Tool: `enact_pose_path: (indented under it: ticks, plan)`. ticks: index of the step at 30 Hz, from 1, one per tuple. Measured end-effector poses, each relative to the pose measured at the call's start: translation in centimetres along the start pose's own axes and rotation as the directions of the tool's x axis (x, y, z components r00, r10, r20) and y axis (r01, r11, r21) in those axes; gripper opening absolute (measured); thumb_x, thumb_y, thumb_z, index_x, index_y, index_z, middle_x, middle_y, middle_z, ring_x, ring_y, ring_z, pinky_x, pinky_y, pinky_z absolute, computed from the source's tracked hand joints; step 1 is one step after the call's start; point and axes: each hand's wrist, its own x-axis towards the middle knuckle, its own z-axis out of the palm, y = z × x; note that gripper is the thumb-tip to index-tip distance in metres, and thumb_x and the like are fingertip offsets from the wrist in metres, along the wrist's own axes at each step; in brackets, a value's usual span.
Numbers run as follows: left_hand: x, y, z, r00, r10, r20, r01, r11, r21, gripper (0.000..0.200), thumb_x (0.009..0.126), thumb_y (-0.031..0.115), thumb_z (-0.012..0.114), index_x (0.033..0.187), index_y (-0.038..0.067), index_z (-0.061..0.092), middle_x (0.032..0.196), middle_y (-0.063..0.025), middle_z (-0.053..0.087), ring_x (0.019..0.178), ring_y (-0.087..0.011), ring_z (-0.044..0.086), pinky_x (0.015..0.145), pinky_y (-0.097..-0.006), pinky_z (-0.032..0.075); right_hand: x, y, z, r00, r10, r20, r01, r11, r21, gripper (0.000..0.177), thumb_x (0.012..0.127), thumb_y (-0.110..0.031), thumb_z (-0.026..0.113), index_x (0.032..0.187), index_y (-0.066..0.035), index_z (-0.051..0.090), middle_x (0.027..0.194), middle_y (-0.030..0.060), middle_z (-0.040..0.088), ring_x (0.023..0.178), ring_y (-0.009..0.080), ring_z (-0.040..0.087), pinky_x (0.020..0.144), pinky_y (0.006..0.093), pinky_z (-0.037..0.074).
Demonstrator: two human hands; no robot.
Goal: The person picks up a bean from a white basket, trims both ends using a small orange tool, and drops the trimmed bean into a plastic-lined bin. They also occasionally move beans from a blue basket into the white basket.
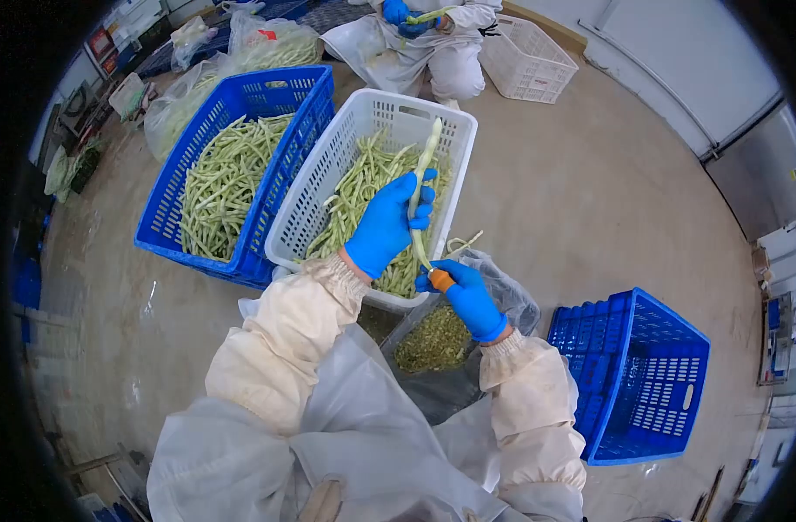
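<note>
My left hand, in a blue glove, is closed around a long pale green bean held upright above the white crate. The bean's lower end reaches down to my right hand, also blue-gloved. That hand grips a small orange-handled knife; its blade is mostly hidden against the bean's lower tip. Beneath my hands, the white crate holds many similar green beans. Below my right hand, a bin lined with a grey plastic bag contains small green trimmings.
A blue crate full of beans stands left of the white one. Nested blue crates are at the right. Across from me a person in blue gloves holds a bean. Behind are plastic bags of beans and another white crate.
</note>
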Motion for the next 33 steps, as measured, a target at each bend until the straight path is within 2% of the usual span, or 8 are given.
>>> enact_pose_path:
  ticks: [5, 10, 15, 22, 26, 30, 32, 33]
  plan:
    - [-0.1, -0.6, 1.0, 0.981, 0.151, -0.124, -0.114, 0.958, 0.263, 0.037, 0.091, 0.031, 0.054, 0.114, 0.002, 0.056, 0.08, -0.0007, 0.054, 0.066, -0.0085, 0.048, 0.056, -0.021, 0.041, 0.5, 1.4, 0.0, 0.996, -0.088, -0.017, 0.083, 0.977, -0.194, 0.021, 0.088, -0.012, 0.051, 0.102, 0.002, 0.06, 0.08, 0.0123, 0.065, 0.076, 0.0208, 0.062, 0.07, 0.0327, 0.048]
    - [-0.7, -2.9, 2.3, 0.967, 0.252, -0.02, -0.113, 0.501, 0.858, 0.022, 0.087, 0.019, 0.058, 0.103, 0.004, 0.063, 0.077, -0.0017, 0.057, 0.067, -0.0113, 0.054, 0.06, -0.0241, 0.044, 0.0, 2.1, 3.2, 0.955, -0.272, 0.115, 0.237, 0.474, -0.848, 0.019, 0.078, -0.007, 0.057, 0.095, -0.001, 0.061, 0.077, 0.0217, 0.06, 0.068, 0.0333, 0.061, 0.059, 0.0375, 0.047]
    - [-1.9, -2.2, -1.5, 0.872, 0.239, 0.426, -0.444, 0.024, 0.896, 0.018, 0.084, 0.015, 0.06, 0.097, 0.003, 0.064, 0.083, -0.0109, 0.06, 0.071, -0.0244, 0.058, 0.067, -0.0335, 0.046, 0.0, 0.6, -2.2, 0.852, -0.445, -0.277, 0.23, 0.792, -0.565, 0.015, 0.078, -0.003, 0.053, 0.092, -0.002, 0.06, 0.077, 0.0135, 0.06, 0.064, 0.0242, 0.058, 0.06, 0.0347, 0.046]
    - [-6.6, 14.0, -11.1, 0.79, 0.579, -0.203, 0.021, 0.305, 0.952, 0.021, 0.086, 0.017, 0.058, 0.098, 0.0, 0.065, 0.092, -0.0109, 0.066, 0.079, -0.0152, 0.06, 0.071, -0.0293, 0.047, -4.0, -1.2, -10.6, 0.791, -0.274, -0.546, -0.028, 0.876, -0.481, 0.01, 0.079, -0.003, 0.052, 0.085, 0.0, 0.06, 0.068, 0.0077, 0.059, 0.06, 0.0131, 0.055, 0.055, 0.0278, 0.043]
    - [-9.7, 24.1, -20.4, 0.517, 0.844, 0.14, 0.403, -0.385, 0.83, 0.033, 0.085, 0.023, 0.058, 0.108, -0.001, 0.062, 0.096, -0.0165, 0.065, 0.086, -0.0275, 0.062, 0.078, -0.0368, 0.046, -6.9, 4.8, -9.6, 0.996, 0.031, 0.081, 0.071, 0.239, -0.968, 0.012, 0.073, -0.015, 0.058, 0.077, -0.005, 0.063, 0.071, 0.017, 0.062, 0.064, 0.0317, 0.061, 0.058, 0.0414, 0.047]
    - [-5.4, 22.1, -22.6, 0.614, 0.615, 0.495, 0.412, -0.784, 0.464, 0.032, 0.083, 0.025, 0.057, 0.107, 0.003, 0.062, 0.095, -0.021, 0.061, 0.087, -0.0358, 0.059, 0.078, -0.0435, 0.046, -6.7, 6.3, -5.7, 0.953, 0.296, 0.059, 0.042, 0.062, -0.997, 0.016, 0.072, -0.022, 0.063, 0.08, -0.008, 0.061, 0.074, 0.0165, 0.062, 0.065, 0.0345, 0.06, 0.057, 0.0459, 0.046]
    - [-1.3, 16.2, -21.6, 0.887, 0.459, -0.042, 0.259, -0.42, 0.87, 0.027, 0.082, 0.023, 0.056, 0.101, 0.006, 0.063, 0.096, -0.0213, 0.061, 0.085, -0.0364, 0.06, 0.075, -0.0447, 0.047, -5.6, 4.6, -4.7, 0.962, 0.265, 0.067, 0.037, 0.116, -0.993, 0.017, 0.071, -0.023, 0.064, 0.08, -0.008, 0.061, 0.074, 0.0158, 0.062, 0.065, 0.0337, 0.061, 0.057, 0.0457, 0.046]
    - [-0.2, 13.5, -23.2, 0.995, 0.103, -0.001, 0.073, -0.7, 0.711, 0.022, 0.079, 0.019, 0.056, 0.093, 0.005, 0.065, 0.091, -0.0211, 0.062, 0.081, -0.0377, 0.061, 0.073, -0.0447, 0.048, -5.0, 3.7, -4.2, 0.972, 0.225, 0.07, 0.031, 0.172, -0.985, 0.018, 0.07, -0.024, 0.065, 0.08, -0.008, 0.061, 0.074, 0.015, 0.062, 0.066, 0.033, 0.061, 0.057, 0.0455, 0.046]
